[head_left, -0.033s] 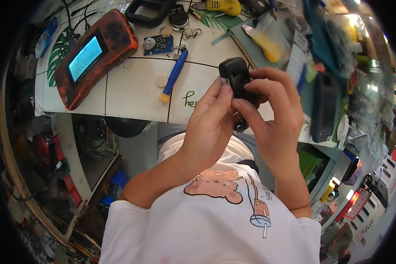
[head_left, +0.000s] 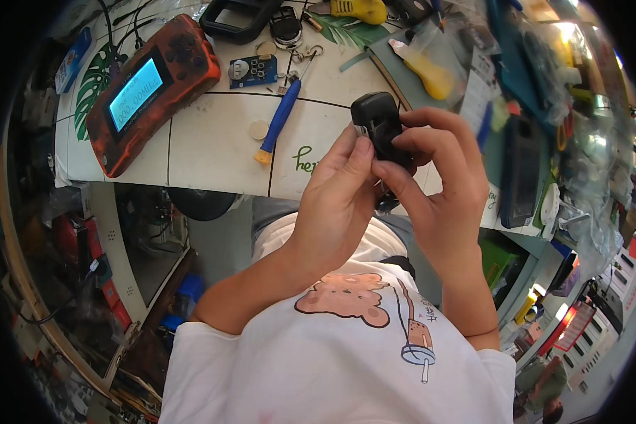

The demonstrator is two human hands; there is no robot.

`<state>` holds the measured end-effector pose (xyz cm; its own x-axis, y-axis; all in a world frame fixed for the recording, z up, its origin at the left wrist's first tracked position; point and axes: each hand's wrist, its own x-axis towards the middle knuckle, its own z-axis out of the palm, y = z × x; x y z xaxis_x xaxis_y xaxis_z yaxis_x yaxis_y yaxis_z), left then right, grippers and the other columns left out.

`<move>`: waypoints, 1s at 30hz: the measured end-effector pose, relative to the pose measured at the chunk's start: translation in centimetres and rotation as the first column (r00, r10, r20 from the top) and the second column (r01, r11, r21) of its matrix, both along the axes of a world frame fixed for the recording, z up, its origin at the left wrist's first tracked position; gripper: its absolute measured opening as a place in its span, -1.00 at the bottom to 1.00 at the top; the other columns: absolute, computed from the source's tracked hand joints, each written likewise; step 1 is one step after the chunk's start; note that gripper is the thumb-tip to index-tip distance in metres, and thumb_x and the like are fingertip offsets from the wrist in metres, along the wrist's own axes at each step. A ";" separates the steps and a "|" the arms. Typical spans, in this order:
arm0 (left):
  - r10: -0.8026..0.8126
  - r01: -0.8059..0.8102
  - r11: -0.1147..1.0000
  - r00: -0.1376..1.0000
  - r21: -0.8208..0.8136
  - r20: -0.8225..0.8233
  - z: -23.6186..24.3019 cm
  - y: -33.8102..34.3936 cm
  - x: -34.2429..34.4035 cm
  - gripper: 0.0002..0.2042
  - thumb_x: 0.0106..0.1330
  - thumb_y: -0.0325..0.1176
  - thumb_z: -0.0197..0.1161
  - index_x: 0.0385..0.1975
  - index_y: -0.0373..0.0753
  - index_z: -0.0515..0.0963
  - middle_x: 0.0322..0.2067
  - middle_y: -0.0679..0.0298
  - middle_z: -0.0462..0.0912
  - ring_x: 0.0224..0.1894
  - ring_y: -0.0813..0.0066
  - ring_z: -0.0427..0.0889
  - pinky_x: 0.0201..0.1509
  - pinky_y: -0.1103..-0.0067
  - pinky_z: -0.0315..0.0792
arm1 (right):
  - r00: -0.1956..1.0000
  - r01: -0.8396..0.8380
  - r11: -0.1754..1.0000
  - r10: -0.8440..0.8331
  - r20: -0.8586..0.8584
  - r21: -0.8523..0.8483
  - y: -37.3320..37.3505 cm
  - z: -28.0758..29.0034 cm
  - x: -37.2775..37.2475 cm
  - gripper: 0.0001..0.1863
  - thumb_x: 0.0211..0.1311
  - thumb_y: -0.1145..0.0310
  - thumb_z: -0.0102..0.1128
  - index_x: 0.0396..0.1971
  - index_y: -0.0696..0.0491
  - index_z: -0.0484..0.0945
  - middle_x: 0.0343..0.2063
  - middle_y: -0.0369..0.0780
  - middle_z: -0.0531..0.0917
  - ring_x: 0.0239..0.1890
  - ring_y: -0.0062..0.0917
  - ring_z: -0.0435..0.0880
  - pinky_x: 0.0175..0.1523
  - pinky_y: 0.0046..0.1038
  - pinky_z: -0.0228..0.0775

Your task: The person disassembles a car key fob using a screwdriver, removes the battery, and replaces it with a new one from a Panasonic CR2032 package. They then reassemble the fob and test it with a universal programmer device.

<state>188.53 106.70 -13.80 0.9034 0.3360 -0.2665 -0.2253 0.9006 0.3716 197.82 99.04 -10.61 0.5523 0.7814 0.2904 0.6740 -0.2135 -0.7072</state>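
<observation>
Over the table's near edge I hold a black key fob (head_left: 375, 116), tilted upright. My left hand (head_left: 339, 191) is closed round its left and lower side, the thumb lying along the edge. The fingers and thumb of my right hand (head_left: 445, 169) pinch it from the right. A small dark part (head_left: 386, 203) hangs below, between my hands; what it is cannot be made out. Left of my hands lie a blue screwdriver (head_left: 283, 116), a round coin cell (head_left: 258, 130) and a small blue circuit board (head_left: 254, 71) with a coin cell on it.
A red-and-black handheld device (head_left: 155, 92) with a lit screen and cables lies at the left. Farther back are a black frame (head_left: 239, 32), another key fob (head_left: 285, 28) and a yellow-handled tool (head_left: 357, 10). A yellow bottle (head_left: 425, 71) and a dark phone (head_left: 519, 169) are on the right.
</observation>
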 end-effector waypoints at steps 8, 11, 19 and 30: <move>0.007 -0.006 1.000 0.998 0.027 -0.056 0.3 -0.1 0.0 -0.60 0.43 -0.14 -0.23 0.07 -0.33 0.21 -0.13 0.16 0.41 -0.08 0.44 0.43 0.05 0.53 0.33 | 0.992 -0.100 0.994 0.096 -0.088 -0.046 -0.4 0.6 0.6 -0.58 -0.31 0.55 0.39 -0.30 0.11 0.52 -0.23 -0.20 0.43 -0.43 -0.50 0.51 -0.43 -0.57 0.45; -0.032 0.033 0.999 0.999 0.039 -0.033 0.0 0.0 -0.3 -0.58 0.43 -0.13 -0.21 0.08 -0.34 0.20 -0.11 0.15 0.41 -0.06 0.43 0.44 0.06 0.53 0.34 | 0.993 -0.108 0.993 0.105 -0.054 -0.053 -0.5 0.3 0.8 -0.57 -0.34 0.56 0.40 -0.31 0.11 0.53 -0.25 -0.20 0.42 -0.43 -0.52 0.51 -0.45 -0.59 0.45; -0.040 0.040 0.999 0.999 0.024 -0.017 0.1 0.1 -0.4 -0.60 0.41 -0.16 -0.15 0.06 -0.37 0.22 -0.10 0.11 0.44 -0.06 0.41 0.47 0.06 0.51 0.37 | 0.998 -0.013 1.000 0.013 -0.061 -0.006 0.1 -0.1 0.2 -0.53 -0.39 0.51 0.44 -0.31 0.09 0.52 -0.30 -0.22 0.41 -0.50 -0.54 0.48 -0.53 -0.62 0.42; -0.113 0.154 0.929 0.984 0.337 -0.138 1.0 0.8 -1.0 -0.59 0.34 -0.35 -0.12 0.15 -0.37 0.14 -0.17 0.09 0.49 -0.22 0.36 0.58 -0.17 0.50 0.53 | 0.770 0.197 0.979 -0.124 -0.626 0.048 -0.7 1.1 1.1 -0.55 -0.13 0.41 0.39 -0.16 0.14 0.48 -0.21 -0.24 0.55 -0.21 -0.59 0.51 -0.27 -0.60 0.43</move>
<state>187.48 107.52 -12.84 0.9165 0.3042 -0.2596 -0.0499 0.7310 0.6805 198.96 98.33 -9.48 0.7555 0.6500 -0.0827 0.0470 -0.1796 -0.9826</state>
